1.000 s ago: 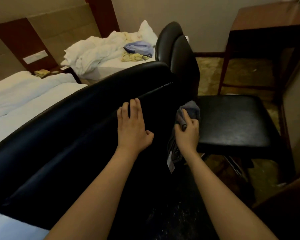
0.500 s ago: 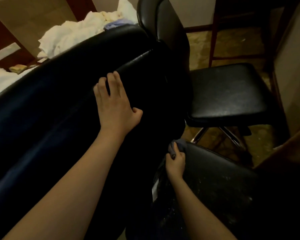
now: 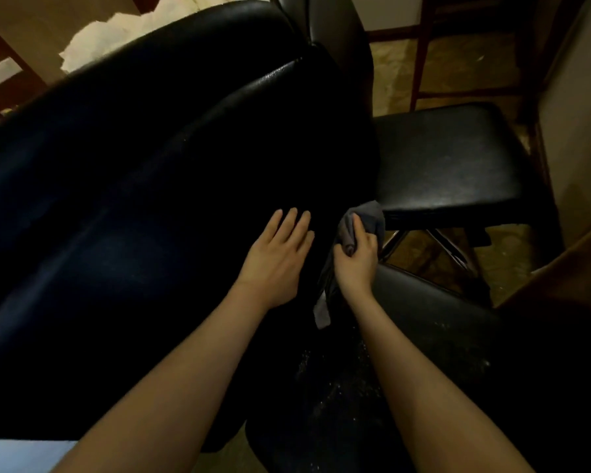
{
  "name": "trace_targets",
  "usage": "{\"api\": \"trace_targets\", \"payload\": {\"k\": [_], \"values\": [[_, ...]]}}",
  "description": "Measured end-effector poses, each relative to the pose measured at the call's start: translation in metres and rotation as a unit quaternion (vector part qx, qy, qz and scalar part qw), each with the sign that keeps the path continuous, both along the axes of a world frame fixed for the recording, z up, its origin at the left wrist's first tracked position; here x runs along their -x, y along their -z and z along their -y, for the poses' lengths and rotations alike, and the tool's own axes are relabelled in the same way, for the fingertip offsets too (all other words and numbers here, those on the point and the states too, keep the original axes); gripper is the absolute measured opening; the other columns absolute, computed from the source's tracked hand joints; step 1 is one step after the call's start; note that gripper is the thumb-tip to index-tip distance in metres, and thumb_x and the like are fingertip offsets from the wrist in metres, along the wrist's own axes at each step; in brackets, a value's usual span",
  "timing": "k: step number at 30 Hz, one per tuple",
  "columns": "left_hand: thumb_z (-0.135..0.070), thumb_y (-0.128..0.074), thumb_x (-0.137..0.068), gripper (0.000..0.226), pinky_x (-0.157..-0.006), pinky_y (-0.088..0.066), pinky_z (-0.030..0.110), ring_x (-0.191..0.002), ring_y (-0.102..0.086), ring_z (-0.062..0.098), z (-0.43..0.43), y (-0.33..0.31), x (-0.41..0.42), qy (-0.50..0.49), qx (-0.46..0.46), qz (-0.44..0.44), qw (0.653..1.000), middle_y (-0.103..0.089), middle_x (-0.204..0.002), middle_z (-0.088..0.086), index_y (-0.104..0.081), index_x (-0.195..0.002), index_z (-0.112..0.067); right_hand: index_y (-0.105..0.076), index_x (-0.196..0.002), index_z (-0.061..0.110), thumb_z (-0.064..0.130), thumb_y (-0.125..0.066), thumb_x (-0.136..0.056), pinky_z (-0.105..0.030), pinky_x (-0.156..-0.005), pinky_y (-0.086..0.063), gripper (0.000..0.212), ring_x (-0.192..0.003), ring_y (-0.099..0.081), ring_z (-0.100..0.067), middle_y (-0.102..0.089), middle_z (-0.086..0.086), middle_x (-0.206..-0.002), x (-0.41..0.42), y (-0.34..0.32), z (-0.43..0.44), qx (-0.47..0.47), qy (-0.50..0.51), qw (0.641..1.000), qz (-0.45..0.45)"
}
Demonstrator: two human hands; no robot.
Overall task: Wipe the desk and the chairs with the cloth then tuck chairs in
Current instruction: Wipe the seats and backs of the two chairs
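A black leather chair fills the view, its broad backrest running from the lower left to the top centre and its dusty seat at the lower right. My left hand lies flat on the lower backrest with straight fingers. Right beside it, my right hand grips a grey cloth against the backrest's right edge; one end of the cloth hangs down below the hand. A second black chair stands just behind, its seat facing right.
A wooden desk shows its legs at the top right, over a patterned floor. A wall or cabinet side runs along the right edge. White bedding lies at the top left. The second chair's metal base sits close to the near seat.
My left hand has slid down the backrest toward me. My right hand has come up from the seat's back edge with the cloth and now lies beside the left hand.
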State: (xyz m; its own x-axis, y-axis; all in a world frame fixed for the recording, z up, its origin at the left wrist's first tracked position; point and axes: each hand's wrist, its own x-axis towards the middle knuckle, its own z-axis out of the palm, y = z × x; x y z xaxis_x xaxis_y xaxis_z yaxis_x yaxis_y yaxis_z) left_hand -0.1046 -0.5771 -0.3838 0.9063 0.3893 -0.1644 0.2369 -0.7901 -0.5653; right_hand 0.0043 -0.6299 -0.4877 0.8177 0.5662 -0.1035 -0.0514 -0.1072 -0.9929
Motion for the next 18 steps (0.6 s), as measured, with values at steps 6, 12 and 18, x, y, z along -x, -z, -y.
{"api": "trace_targets", "payload": {"k": [6,12,18], "values": [[-0.037,-0.033,-0.096,0.069,-0.115,0.011,0.046,-0.144,0.012,0.034,-0.009,0.014,0.012,0.008,-0.019,0.004,1.000,0.014,-0.156,0.015,0.002,-0.150,-0.012,-0.050,-0.132,0.015,-0.004,-0.054,-0.088,-0.019,-0.096,-0.032,0.048,-0.128,-0.040,-0.020,-0.040,-0.007,-0.137,0.028,0.025,-0.005,-0.032,0.028,0.999,-0.003],[-0.043,-0.035,-0.094,0.072,-0.113,0.013,0.047,-0.145,0.004,0.035,-0.014,0.024,0.018,0.028,-0.055,0.020,0.998,0.005,-0.157,0.016,-0.003,-0.150,-0.013,-0.057,-0.117,0.005,-0.012,-0.056,-0.075,-0.026,-0.097,-0.038,0.045,-0.117,-0.049,-0.026,-0.049,-0.014,-0.123,0.084,0.078,0.002,0.014,0.008,0.999,-0.036],[-0.047,-0.036,-0.090,0.071,-0.109,0.012,0.043,-0.145,-0.006,0.033,-0.018,0.029,0.022,0.044,-0.090,0.036,0.994,-0.007,-0.157,0.015,-0.014,-0.150,-0.016,-0.056,-0.105,0.013,-0.015,-0.051,-0.073,-0.023,-0.070,-0.043,0.043,-0.089,-0.053,-0.021,-0.056,-0.006,-0.096,0.099,0.088,0.017,-0.038,-0.007,0.965,-0.260]]}}
